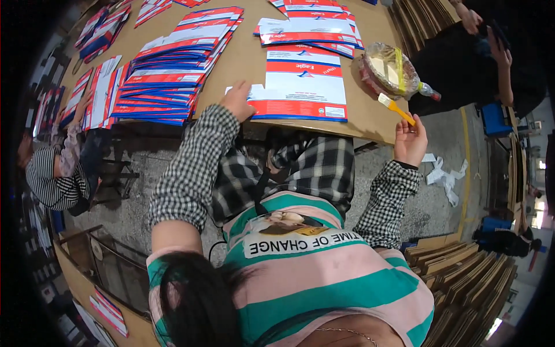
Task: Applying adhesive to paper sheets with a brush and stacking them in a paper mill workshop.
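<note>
My left hand (238, 99) lies with its fingers spread on the near left corner of a flat white, red and blue printed sheet (304, 87) on the brown table (243, 55). My right hand (410, 141) is raised beyond the table's right corner, its fingertips pinching the orange handle of a small brush (396, 108). The brush's pale bristles point toward a plastic-wrapped round bowl (388, 69) at the table's right edge. Both of my sleeves are black-and-white check.
Fanned stacks of the same printed sheets (173, 69) cover the left and far table. A seated person in a striped top (55, 173) is at the left; another person in black (491, 63) sits at the top right. Brown cardboard stacks (462, 272) stand at the lower right, paper scraps (445, 176) on the floor.
</note>
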The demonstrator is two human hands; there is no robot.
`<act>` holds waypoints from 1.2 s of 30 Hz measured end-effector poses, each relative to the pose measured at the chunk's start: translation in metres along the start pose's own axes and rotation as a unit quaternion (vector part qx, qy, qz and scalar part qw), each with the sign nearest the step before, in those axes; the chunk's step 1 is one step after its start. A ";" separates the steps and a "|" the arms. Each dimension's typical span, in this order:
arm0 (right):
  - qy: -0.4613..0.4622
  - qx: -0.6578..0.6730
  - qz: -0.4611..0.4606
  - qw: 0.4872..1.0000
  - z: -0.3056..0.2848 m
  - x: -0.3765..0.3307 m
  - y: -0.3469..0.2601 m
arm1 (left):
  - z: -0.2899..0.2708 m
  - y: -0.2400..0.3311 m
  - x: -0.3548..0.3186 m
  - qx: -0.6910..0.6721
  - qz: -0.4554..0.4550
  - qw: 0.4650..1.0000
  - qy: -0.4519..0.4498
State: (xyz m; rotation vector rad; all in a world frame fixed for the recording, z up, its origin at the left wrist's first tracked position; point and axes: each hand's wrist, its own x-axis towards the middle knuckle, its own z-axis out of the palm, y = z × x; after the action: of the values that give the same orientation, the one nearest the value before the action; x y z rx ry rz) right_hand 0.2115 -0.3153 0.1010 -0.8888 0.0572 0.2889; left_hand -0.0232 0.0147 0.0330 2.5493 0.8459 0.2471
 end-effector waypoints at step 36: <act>-0.013 -0.104 0.040 0.994 0.090 0.035 0.072 | 0.010 0.028 0.230 0.055 0.091 0.994 0.029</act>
State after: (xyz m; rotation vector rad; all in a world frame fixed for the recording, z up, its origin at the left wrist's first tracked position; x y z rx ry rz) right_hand 0.2186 -0.1949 0.0972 -1.0903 0.0388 0.3867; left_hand 0.1779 0.1302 0.0440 2.7371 0.6653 0.3402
